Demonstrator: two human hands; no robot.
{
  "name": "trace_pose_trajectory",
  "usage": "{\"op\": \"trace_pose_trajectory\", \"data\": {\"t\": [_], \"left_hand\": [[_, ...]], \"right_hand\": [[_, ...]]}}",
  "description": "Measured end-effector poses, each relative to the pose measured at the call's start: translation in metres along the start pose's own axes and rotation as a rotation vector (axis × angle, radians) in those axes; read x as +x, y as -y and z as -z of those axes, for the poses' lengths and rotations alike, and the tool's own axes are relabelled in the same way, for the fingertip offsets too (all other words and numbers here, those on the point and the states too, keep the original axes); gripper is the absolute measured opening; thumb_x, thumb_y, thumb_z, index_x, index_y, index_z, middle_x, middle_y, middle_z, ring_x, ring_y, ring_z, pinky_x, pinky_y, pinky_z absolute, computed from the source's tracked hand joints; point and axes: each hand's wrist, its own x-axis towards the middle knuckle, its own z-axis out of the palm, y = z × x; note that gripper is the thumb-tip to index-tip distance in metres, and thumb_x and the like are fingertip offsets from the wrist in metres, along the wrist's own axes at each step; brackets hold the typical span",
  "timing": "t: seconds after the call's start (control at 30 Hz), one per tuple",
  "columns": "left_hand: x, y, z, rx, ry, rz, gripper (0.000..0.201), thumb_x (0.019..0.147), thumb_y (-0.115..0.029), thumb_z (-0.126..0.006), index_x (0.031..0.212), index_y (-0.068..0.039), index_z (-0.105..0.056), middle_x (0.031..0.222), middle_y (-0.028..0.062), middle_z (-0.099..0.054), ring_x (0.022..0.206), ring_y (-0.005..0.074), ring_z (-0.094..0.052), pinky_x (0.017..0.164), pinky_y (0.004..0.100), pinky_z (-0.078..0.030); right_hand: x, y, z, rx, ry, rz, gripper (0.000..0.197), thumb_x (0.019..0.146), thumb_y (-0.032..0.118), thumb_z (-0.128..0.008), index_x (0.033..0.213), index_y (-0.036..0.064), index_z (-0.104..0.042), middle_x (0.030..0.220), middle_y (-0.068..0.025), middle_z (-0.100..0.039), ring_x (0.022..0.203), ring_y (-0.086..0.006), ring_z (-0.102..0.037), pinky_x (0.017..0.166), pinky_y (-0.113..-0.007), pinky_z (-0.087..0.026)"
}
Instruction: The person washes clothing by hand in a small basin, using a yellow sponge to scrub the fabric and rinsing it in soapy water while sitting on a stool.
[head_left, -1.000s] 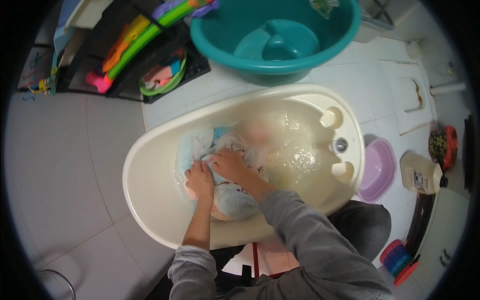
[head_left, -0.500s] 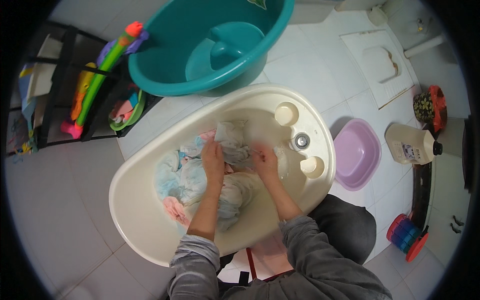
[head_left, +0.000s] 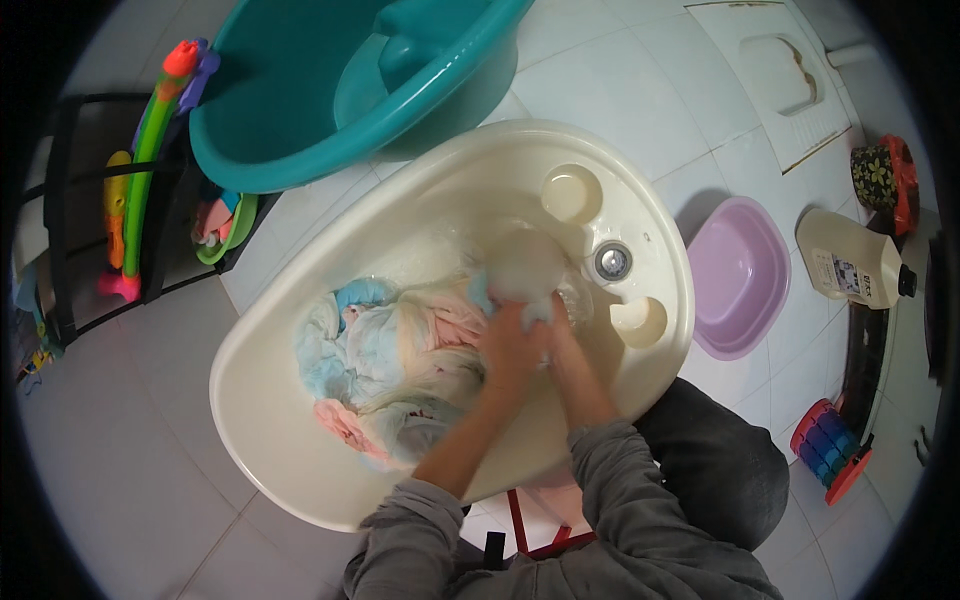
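Note:
A cream plastic baby bathtub holds shallow water and a heap of wet clothes, white, pale blue and pink. My left hand and my right hand are pressed close together over the water, to the right of the heap. Both are closed on a wet pale-blue and white cloth, which shows between them and beside the left hand. Motion blur smears the fingertips and the upper part of the cloth. A round metal drain fitting lies to the right of my hands.
Behind the tub stands a large teal basin. A lilac basin sits on the tiles at right, near a cream jug with a black cap. At left is a black rack with a green toy tube.
My hands have come together and moved right, off the heap, bringing a cloth between them. The teal basin and rack now sit farther left in view, since my head has shifted.

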Motion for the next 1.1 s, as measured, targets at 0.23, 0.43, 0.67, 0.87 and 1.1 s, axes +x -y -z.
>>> {"op": "trace_pose_trajectory", "data": {"t": [0.23, 0.43, 0.67, 0.87, 1.1], "left_hand": [[0.016, 0.107, 0.129, 0.459, -0.695, -0.462, 0.021, 0.072, -0.008, -0.054, 0.091, -0.002, -0.05, 0.084, 0.0094, -0.054, 0.071, 0.0183, -0.053, 0.066, 0.0303, -0.043], [-0.033, 0.114, 0.228, -0.597, -0.988, 0.198, 0.031, 0.077, -0.01, -0.051, 0.105, 0.0, -0.041, 0.092, 0.0113, -0.052, 0.079, 0.021, -0.052, 0.068, 0.0316, -0.046], [-0.105, 0.255, 0.23, -0.576, -0.78, 0.656, 0.035, 0.078, -0.01, -0.048, 0.109, 0.003, -0.038, 0.099, 0.0149, -0.05, 0.081, 0.0211, -0.054, 0.069, 0.0294, -0.045], [-0.037, 0.147, 0.198, -0.474, -0.572, 0.586, 0.039, 0.072, -0.006, -0.053, 0.108, 0.006, -0.043, 0.094, 0.0132, -0.055, 0.081, 0.0199, -0.054, 0.074, 0.0293, -0.044], [0.014, 0.037, 0.221, -1.237, -0.442, 0.309, 0.034, 0.068, 0.0, -0.053, 0.102, 0.002, -0.051, 0.094, 0.0119, -0.056, 0.085, 0.0207, -0.055, 0.075, 0.0303, -0.045]], "right_hand": [[-0.07, -0.073, -0.158, -1.129, 0.215, 0.509, 0.025, 0.07, 0.022, -0.057, 0.086, 0.0037, -0.051, 0.076, -0.0138, -0.054, 0.066, -0.0282, -0.055, 0.057, -0.037, -0.043], [-0.109, -0.092, -0.179, -1.062, 0.446, 0.894, 0.016, 0.064, 0.007, -0.055, 0.079, 0.0034, -0.051, 0.076, -0.0135, -0.052, 0.076, -0.0315, -0.05, 0.063, -0.04, -0.041], [-0.087, -0.104, -0.11, -1.455, 0.045, 0.44, 0.019, 0.064, 0.004, -0.052, 0.083, 0.0025, -0.053, 0.083, -0.0154, -0.053, 0.08, -0.0341, -0.05, 0.07, -0.04, -0.042], [-0.094, -0.111, -0.097, -1.5, 0.357, 0.628, 0.023, 0.064, 0.003, -0.053, 0.086, 0.0024, -0.052, 0.084, -0.0157, -0.052, 0.077, -0.035, -0.049, 0.07, -0.041, -0.041], [-0.054, -0.054, -0.104, -0.815, -0.15, 0.805, 0.034, 0.067, -0.011, -0.044, 0.097, 0.0016, -0.053, 0.087, -0.0061, -0.056, 0.08, -0.0139, -0.055, 0.069, -0.025, -0.043]]}}
